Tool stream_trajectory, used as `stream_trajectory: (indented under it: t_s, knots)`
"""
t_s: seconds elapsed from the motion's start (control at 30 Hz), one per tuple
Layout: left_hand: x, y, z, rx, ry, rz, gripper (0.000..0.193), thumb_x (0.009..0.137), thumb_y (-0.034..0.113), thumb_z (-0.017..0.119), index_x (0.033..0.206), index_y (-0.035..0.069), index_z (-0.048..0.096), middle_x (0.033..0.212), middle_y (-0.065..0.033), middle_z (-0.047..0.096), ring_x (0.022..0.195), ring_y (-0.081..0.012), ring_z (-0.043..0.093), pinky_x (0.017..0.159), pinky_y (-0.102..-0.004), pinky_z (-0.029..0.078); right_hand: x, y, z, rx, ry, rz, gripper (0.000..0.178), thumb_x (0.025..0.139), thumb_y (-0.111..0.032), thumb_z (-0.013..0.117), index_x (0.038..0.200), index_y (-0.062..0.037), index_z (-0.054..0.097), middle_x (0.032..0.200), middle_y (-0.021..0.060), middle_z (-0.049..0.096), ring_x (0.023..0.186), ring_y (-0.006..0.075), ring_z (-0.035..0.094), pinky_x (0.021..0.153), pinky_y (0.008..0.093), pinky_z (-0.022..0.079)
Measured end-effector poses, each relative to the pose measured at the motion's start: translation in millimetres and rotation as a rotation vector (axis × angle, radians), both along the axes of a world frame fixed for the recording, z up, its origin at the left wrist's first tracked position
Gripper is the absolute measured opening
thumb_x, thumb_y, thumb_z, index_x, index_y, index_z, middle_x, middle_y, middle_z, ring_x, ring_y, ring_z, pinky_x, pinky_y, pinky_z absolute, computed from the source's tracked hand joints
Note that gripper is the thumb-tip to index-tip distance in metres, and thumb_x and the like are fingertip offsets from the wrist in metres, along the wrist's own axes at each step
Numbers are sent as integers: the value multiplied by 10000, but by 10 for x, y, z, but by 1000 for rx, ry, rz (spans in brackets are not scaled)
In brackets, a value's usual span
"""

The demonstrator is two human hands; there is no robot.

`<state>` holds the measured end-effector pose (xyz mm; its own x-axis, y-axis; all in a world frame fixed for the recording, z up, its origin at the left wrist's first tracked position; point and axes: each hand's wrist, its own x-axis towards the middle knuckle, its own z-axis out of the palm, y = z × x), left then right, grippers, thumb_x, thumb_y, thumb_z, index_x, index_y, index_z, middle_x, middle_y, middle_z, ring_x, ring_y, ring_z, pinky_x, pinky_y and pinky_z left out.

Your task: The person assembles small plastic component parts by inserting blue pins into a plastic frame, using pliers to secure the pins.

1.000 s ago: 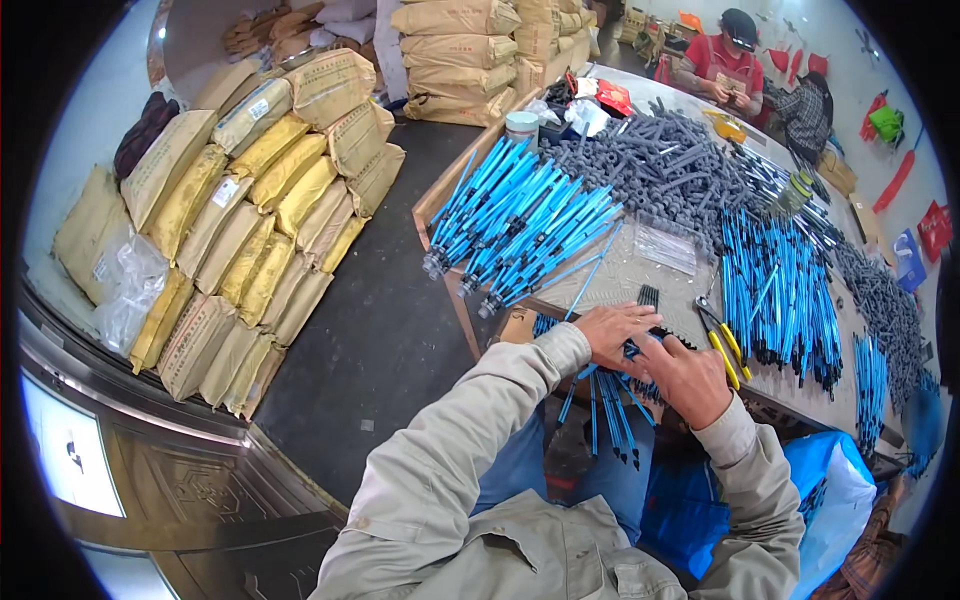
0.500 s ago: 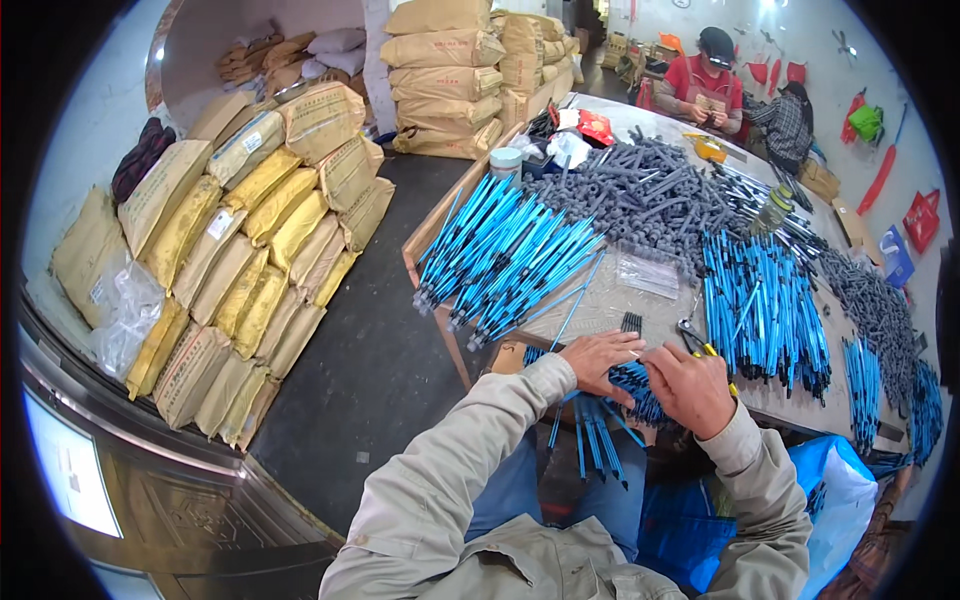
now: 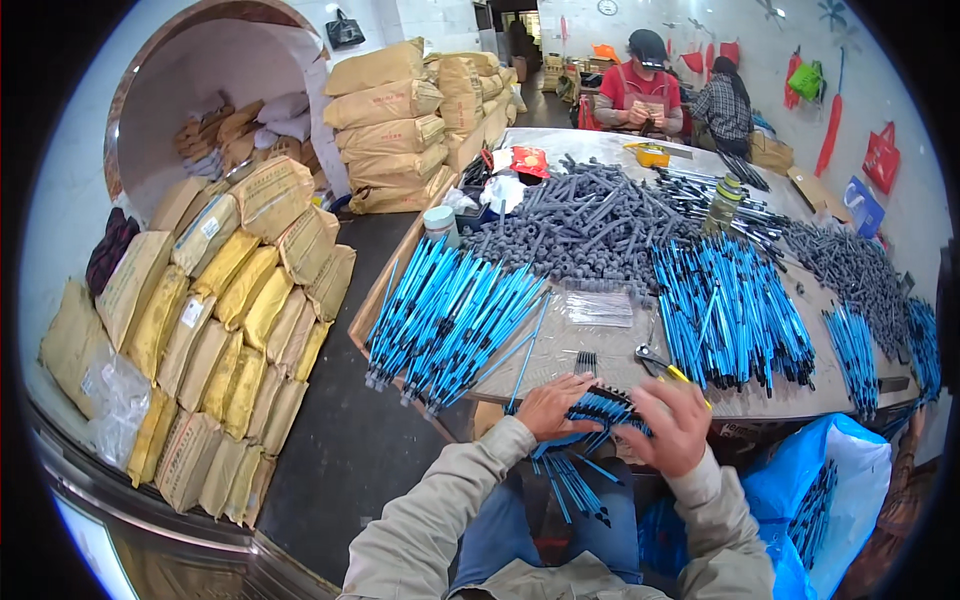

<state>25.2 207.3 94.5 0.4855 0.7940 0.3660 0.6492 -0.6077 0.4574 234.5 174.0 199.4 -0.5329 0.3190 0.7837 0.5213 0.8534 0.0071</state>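
In front of me, at the table's near edge, is a bundle of thin blue rods with black ends [image 3: 607, 402]. My left hand [image 3: 556, 408] grips its left side, fingers laid along it. My right hand [image 3: 672, 425] is at the bundle's right end with its fingers apart, slightly blurred. More blue rods [image 3: 572, 488] hang fanned out below, over my legs. Just beyond my left fingers lies a small row of dark, thin pieces [image 3: 586, 362]. Pliers with yellow handles [image 3: 660, 364] rest on the table beyond my right hand.
Blue rods lie heaped at left [image 3: 455, 315] and right [image 3: 735, 315]; grey ribbed plastic pieces [image 3: 575, 225] pile up behind. A clear packet [image 3: 598, 306] lies between. A blue-and-white bag [image 3: 825, 490] stands at lower right. Stacked sacks [image 3: 215, 350] fill the left. Two people sit beyond the table.
The view has shifted, showing more of the far room. My right hand has gone from a pinch to spread fingers, and more of the bundle's black ends show between my hands.
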Motion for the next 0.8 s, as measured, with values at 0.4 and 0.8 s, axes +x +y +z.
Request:
stream_trajectory:
  t_s: [0.4, 0.8]
  knots:
    - [7, -31, 104, -65, -133, -45, 570, 718, 422, 677, 1163, 87, 555, 1201, -138, 538, 1137, -288, 491, 999, -387, 354, -353, 422, -1000, -1339, 557, 549, 479, 698, -147, 759, 1105, -4, 550, 1034, 99, 596, 983, 156, 556, 839, 305, 444]
    - [103, -126, 386, -193, -225, -218, 542, 673, 301, 774, 1095, 32, 569, 943, -72, 639, 950, -195, 578, 799, -324, 460, -297, 181, -214, -1301, 877, 566, 238, 850, -99, 599, 1042, 43, 602, 875, 57, 661, 793, 97, 608, 708, 249, 499]
